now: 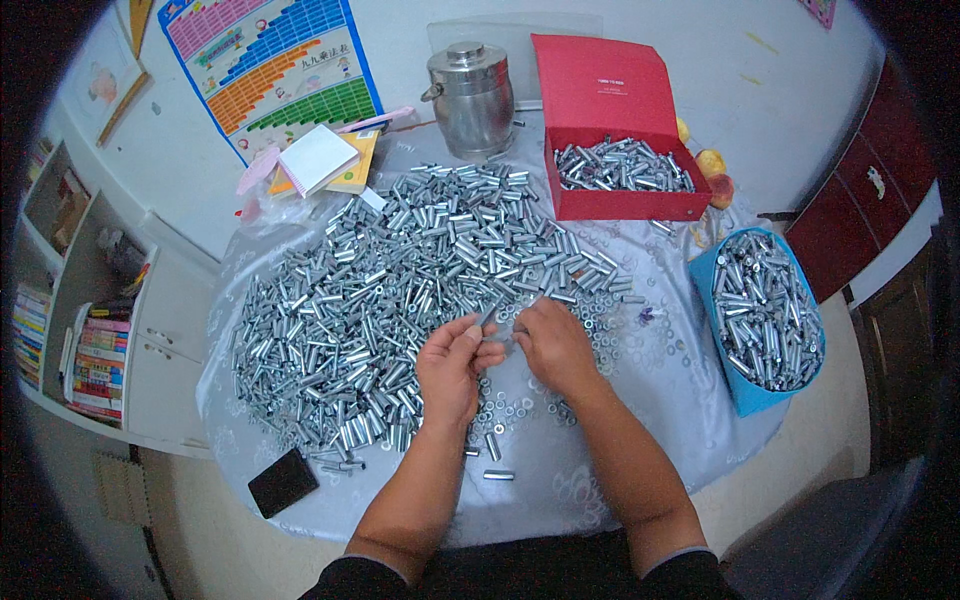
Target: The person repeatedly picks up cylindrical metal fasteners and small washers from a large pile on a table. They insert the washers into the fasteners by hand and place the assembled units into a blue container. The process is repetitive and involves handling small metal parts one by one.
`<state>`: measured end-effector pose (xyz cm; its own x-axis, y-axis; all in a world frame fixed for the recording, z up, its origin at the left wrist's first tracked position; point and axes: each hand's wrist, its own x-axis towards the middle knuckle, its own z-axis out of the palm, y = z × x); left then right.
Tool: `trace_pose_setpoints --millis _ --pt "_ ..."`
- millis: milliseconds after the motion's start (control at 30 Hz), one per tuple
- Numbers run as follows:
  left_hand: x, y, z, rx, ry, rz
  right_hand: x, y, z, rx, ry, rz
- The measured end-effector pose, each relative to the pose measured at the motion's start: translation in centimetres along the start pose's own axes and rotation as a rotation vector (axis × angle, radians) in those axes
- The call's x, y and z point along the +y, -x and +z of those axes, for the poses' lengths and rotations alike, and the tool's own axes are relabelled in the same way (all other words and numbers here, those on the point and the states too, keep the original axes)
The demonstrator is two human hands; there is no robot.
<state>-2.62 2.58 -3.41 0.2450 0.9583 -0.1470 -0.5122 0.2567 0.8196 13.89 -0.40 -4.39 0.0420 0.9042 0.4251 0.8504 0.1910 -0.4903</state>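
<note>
On the table, a heap of metal tubes spans nine to twelve o'clock; a red box stands at one, a blue bin at three. At centre, the left hand pinches what looks like a tube; whether the curled right hand grasps anything, I cannot tell.

Open path: shiny grey-white tablecloth right of right forearm. 3 obstacles: silver metal tube heap, left and ahead; red lidded box, far right; light-blue open bin, right edge.
</note>
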Motion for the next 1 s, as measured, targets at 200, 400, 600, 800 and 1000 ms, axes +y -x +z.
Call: trace_pose_setpoints --millis 200,400,600,800,1000 --pt "0.0 0.6 0.9 -0.050 -0.128 -0.055 -0.2 0.3 -3.6 0.115 -0.923 0.590" --pt "0.0 1.2 1.4 -0.148 -0.183 -0.079 -0.3 0.5 -3.9 0.068 -1.118 0.538" --pt "0.0 1.1 1.1 -0.190 -0.182 -0.086 -0.5 0.5 -3.8 0.059 -1.136 0.551" --pt "-0.4 0.8 0.6 -0.165 -0.084 -0.110 -1.1 0.7 -3.5 0.147 -0.866 0.405" --pt "-0.2 0.7 0.2 -0.246 0.006 -0.164 -1.8 0.4 -4.6 0.058 -1.061 0.546"
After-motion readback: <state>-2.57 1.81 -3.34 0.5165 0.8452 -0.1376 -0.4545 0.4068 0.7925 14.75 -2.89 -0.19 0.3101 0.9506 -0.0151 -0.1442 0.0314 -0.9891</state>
